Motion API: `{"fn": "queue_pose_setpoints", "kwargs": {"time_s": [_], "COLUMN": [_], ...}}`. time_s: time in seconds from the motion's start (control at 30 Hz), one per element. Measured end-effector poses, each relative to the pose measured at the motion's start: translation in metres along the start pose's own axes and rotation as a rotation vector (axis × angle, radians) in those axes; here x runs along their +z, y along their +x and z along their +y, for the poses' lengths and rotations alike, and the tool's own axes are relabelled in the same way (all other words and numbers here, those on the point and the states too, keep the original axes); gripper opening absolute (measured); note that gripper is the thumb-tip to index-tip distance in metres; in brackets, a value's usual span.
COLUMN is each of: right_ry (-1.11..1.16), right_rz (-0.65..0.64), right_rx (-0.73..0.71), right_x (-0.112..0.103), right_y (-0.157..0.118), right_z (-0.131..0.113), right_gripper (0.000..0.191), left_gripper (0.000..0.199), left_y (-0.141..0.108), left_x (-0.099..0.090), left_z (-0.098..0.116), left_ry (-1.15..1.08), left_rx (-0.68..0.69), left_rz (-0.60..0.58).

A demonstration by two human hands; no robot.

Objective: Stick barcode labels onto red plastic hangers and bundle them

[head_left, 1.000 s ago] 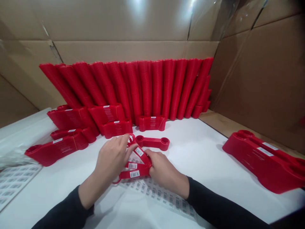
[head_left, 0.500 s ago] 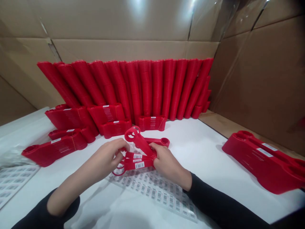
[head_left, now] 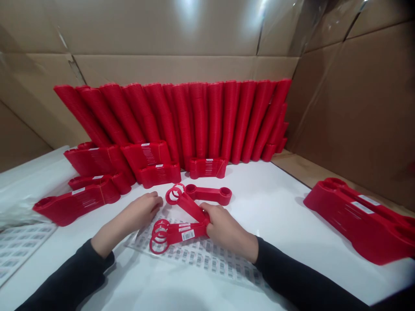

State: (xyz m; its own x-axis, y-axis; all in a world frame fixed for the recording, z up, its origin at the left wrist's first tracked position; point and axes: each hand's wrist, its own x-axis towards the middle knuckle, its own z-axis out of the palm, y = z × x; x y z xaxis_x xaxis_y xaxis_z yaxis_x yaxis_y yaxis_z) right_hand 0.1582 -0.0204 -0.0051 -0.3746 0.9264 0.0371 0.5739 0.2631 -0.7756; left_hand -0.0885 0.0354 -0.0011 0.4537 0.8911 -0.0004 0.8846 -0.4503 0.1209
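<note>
Item: fan of red ring-ended plastic pieces (head_left: 177, 229), several bearing barcode stickers, pinched at one end by the right hand (head_left: 223, 226) and resting over the barcode label sheet (head_left: 207, 259) on the table (head_left: 269, 207). Left hand (head_left: 141, 211): loosely curled, holding nothing, fingertips near the topmost ring.

Risk: a one-ended pinch could let the fan splay or slip, scuffing stickers.

Obscured: gripped ends; sticker print; the exact number of pieces.
</note>
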Motion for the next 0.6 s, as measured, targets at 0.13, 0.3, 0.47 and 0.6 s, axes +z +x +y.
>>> {"fn": "queue_pose_setpoints", "kwargs": {"time_s": [0.13, 0.3, 0.47, 0.6], "right_ry": [0.002, -0.025, -0.058, -0.118], "right_rz": [-0.003, -0.006, -0.032, -0.049], "right_rx": [-0.01, -0.008, -0.012, -0.011], "right_x": [-0.001, -0.002, -0.001, -0.002], "right_y": [0.0, 0.0, 0.0, 0.0], "right_z": [0.001, 0.0, 0.001, 0.0], "right_gripper": [0.03, 0.031, 0.033, 0.028], "left_gripper": [0.025, 0.029, 0.035, 0.037], "left_y": [-0.002, -0.011, -0.019, -0.02], "left_x": [-0.009, -0.029, -0.042, -0.039], "left_z": [0.0, -0.004, -0.006, -0.005], "left_ry": [-0.058, -0.229, -0.207, -0.123], "left_rx": [0.043, 0.006, -0.098, -0.176], "left_rz": [-0.062, -0.25, -0.37, -0.422]}}
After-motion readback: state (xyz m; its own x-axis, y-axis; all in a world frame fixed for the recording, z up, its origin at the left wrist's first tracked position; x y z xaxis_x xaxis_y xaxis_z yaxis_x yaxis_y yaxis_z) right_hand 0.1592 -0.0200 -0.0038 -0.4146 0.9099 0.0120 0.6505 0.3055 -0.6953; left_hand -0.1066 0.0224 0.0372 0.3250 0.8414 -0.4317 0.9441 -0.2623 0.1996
